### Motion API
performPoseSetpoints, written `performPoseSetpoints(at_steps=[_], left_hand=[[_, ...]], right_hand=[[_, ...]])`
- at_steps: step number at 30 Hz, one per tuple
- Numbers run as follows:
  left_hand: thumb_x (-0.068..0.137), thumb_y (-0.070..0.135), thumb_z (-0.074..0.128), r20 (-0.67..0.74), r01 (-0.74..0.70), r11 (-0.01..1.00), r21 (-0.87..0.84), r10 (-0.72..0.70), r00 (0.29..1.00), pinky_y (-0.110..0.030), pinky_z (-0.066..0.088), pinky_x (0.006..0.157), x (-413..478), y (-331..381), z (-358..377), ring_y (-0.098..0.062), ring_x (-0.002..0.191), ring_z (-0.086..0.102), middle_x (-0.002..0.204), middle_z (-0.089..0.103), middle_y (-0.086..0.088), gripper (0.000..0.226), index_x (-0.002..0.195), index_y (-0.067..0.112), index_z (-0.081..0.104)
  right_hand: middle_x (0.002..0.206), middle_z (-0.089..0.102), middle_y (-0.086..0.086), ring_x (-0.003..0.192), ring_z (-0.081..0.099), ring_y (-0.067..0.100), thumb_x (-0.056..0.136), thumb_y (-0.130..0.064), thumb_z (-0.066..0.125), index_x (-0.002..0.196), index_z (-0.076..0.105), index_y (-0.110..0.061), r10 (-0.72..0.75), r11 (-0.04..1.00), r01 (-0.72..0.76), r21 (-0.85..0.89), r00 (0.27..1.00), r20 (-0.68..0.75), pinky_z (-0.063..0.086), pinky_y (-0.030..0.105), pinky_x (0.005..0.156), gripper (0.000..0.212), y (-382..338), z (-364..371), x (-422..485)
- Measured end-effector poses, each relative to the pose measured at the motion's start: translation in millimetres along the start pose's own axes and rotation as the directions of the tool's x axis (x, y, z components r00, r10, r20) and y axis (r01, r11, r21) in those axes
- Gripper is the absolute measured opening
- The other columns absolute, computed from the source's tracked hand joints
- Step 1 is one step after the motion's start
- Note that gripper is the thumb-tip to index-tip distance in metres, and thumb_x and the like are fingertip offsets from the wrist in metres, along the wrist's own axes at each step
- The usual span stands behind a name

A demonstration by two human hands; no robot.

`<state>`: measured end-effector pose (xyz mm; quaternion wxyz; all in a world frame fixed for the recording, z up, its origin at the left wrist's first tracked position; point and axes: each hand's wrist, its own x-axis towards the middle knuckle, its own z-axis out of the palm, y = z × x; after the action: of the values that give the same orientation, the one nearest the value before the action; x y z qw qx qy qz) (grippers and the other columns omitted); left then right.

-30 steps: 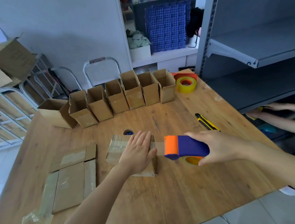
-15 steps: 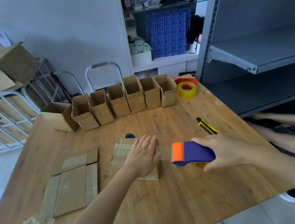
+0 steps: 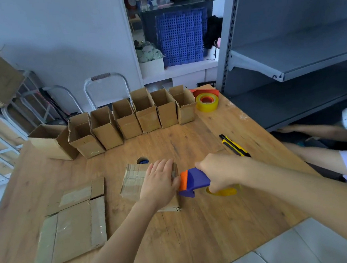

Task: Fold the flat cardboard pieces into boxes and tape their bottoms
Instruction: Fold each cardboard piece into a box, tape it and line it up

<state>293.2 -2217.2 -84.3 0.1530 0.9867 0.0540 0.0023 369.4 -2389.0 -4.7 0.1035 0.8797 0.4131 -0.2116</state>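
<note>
Cardboard box [image 3: 132, 181] pressed, blocky plastic dispenser [image 3: 195, 180] gripped.

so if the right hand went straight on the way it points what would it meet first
The tape gun in the right hand points its orange nose at the box under the left hand. It would probably meet that box's edge, or the left thumb beside it; depth is unclear.
</note>
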Motion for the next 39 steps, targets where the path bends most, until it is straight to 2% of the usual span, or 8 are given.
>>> performPoseSetpoints(at_steps=[5, 16, 20, 28, 30, 34, 36, 39], left_hand=[[0.098, 0.038, 0.037, -0.015, -0.004, 1.000, 0.006, 0.004, 1.000, -0.037, 0.012, 0.120, 0, 1, 2, -0.015, 0.141, 0.025, 0.147, 0.038, 0.003, 0.051, 0.144, 0.019, 0.033], [0.098, 0.038, 0.034, -0.017, -0.011, 0.999, 0.051, 0.012, 1.000, -0.038, 0.012, 0.120, -2, 5, 0, -0.018, 0.140, 0.025, 0.145, 0.039, 0.001, 0.047, 0.141, 0.017, 0.035], [0.099, 0.039, 0.034, 0.014, -0.005, 0.999, 0.031, 0.005, 1.000, -0.041, 0.012, 0.120, -3, 4, 0, -0.016, 0.143, 0.021, 0.149, 0.035, 0.001, 0.051, 0.146, 0.018, 0.031], [0.099, 0.038, 0.036, 0.034, 0.008, 1.000, 0.016, -0.008, 0.999, -0.041, 0.009, 0.120, -2, 3, -3, -0.017, 0.145, 0.016, 0.152, 0.031, -0.001, 0.053, 0.147, 0.016, 0.028], [0.100, 0.038, 0.034, 0.040, 0.006, 1.000, 0.020, -0.007, 0.999, -0.040, 0.009, 0.120, -2, 4, -2, -0.017, 0.145, 0.016, 0.151, 0.032, 0.000, 0.052, 0.147, 0.016, 0.029], [0.104, 0.031, 0.028, 0.063, 0.046, 0.983, -0.176, -0.035, 0.997, -0.038, 0.006, 0.120, -3, 6, -13, -0.014, 0.145, 0.014, 0.153, 0.033, -0.001, 0.047, 0.148, 0.014, 0.030], [0.104, 0.017, 0.030, 0.080, 0.090, 0.943, -0.320, -0.068, 0.994, -0.035, 0.005, 0.119, -7, 6, -26, -0.016, 0.147, 0.010, 0.154, 0.032, -0.002, 0.044, 0.148, 0.013, 0.031], [0.100, -0.001, 0.034, 0.084, 0.095, 0.932, -0.349, -0.070, 0.994, -0.032, 0.007, 0.117, -13, 5, -35, -0.017, 0.148, 0.009, 0.154, 0.031, -0.003, 0.050, 0.148, 0.015, 0.033]], right_hand=[[0.079, 0.057, 0.005, 0.057, 0.051, 0.020, 0.073, -0.015, 0.064, 0.090, 0.056, -0.013, 0.016, 0.997, -0.012, -0.082, 0.999, 0.048, 0.035, 0.025, 0.045, 0.019, -13, -20, 9], [0.067, 0.052, 0.005, 0.050, 0.046, 0.021, 0.069, -0.018, 0.067, 0.081, 0.055, -0.011, 0.051, 0.992, -0.063, 0.105, 0.992, 0.117, 0.035, 0.024, 0.046, 0.019, -2, -15, 9], [0.062, 0.051, 0.003, 0.048, 0.046, 0.020, 0.072, -0.015, 0.069, 0.064, 0.052, -0.013, 0.046, 0.997, -0.034, -0.064, 0.980, 0.195, 0.035, 0.024, 0.044, 0.020, -2, 13, 2], [0.073, 0.055, 0.002, 0.061, 0.051, 0.021, 0.067, -0.024, 0.067, 0.085, 0.057, -0.013, 0.080, 0.952, -0.084, 0.293, 0.996, 0.028, 0.034, 0.027, 0.050, 0.024, 37, 42, 5], [0.069, 0.053, 0.000, 0.059, 0.051, 0.019, 0.067, -0.023, 0.070, 0.088, 0.059, -0.012, 0.122, 0.874, -0.103, 0.475, 0.992, -0.010, 0.035, 0.026, 0.048, 0.027, 46, 53, 8], [0.070, 0.054, -0.001, 0.056, 0.051, 0.011, 0.070, -0.015, 0.078, 0.093, 0.062, -0.008, 0.213, 0.510, -0.185, 0.840, 0.973, 0.085, 0.040, 0.018, 0.051, 0.029, 54, 87, 14], [0.078, 0.063, 0.001, 0.067, 0.059, 0.013, 0.068, -0.021, 0.081, 0.094, 0.065, -0.011, 0.247, 0.376, -0.244, 0.894, 0.956, 0.157, 0.045, 0.023, 0.062, 0.032, 56, 101, 17], [0.079, 0.071, 0.001, 0.071, 0.064, 0.014, 0.056, -0.029, 0.081, 0.091, 0.070, -0.013, 0.301, 0.200, -0.301, 0.932, 0.924, 0.234, 0.047, 0.025, 0.064, 0.040, 60, 114, 19]])
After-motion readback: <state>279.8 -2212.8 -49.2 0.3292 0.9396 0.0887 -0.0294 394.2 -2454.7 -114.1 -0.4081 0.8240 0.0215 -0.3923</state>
